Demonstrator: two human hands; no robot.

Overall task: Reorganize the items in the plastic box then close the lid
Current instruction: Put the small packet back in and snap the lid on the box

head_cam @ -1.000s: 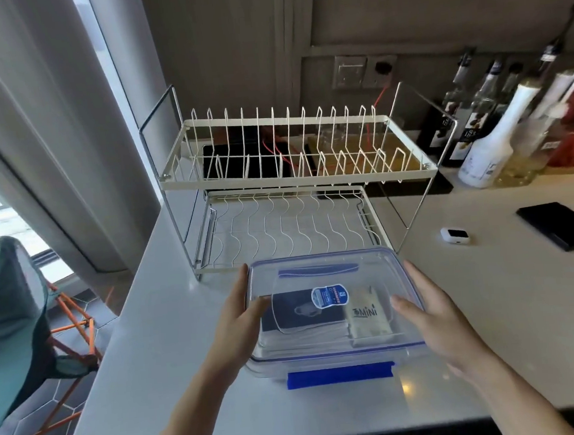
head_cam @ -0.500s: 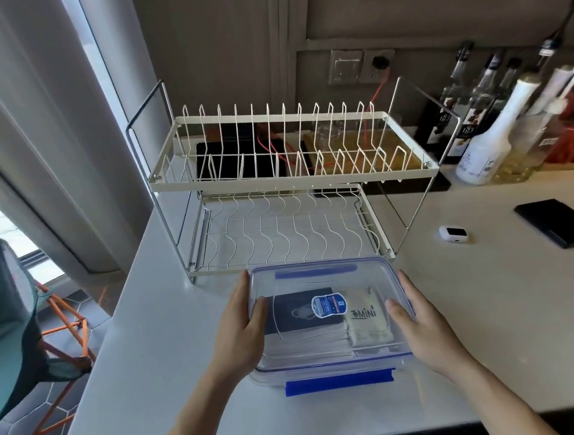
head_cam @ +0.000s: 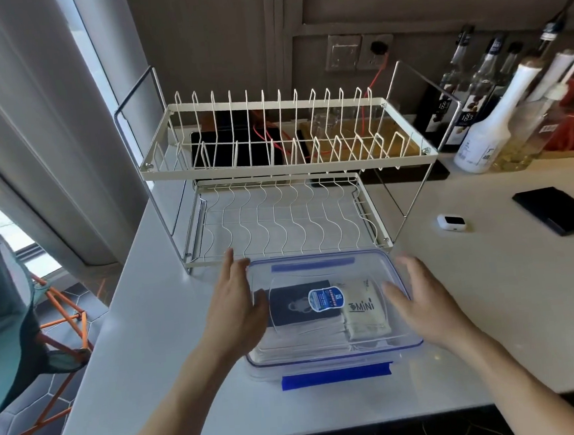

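Sitting on the white counter [head_cam: 158, 347] just before the white wire dish rack [head_cam: 286, 183], your clear blue-rimmed plastic box [head_cam: 334, 354] lies long axis left-to-right, clear lid [head_cam: 317, 270] on top, unlatched I'd say. Your left hand [head_cam: 233, 310] and right hand [head_cam: 422, 299] flank its short ends, fingers straight, gripping nothing; both equally near.

The single head-worn camera is looking forward and steeply down from above the near edge of the counter [head_cam: 493, 321], sitting close enough that both forearms are entering from the bottom of the frame. It is facing the wall across the counter's far edge, its wide lens bending the dish rack [head_cam: 285, 169] and catching the window at far left.
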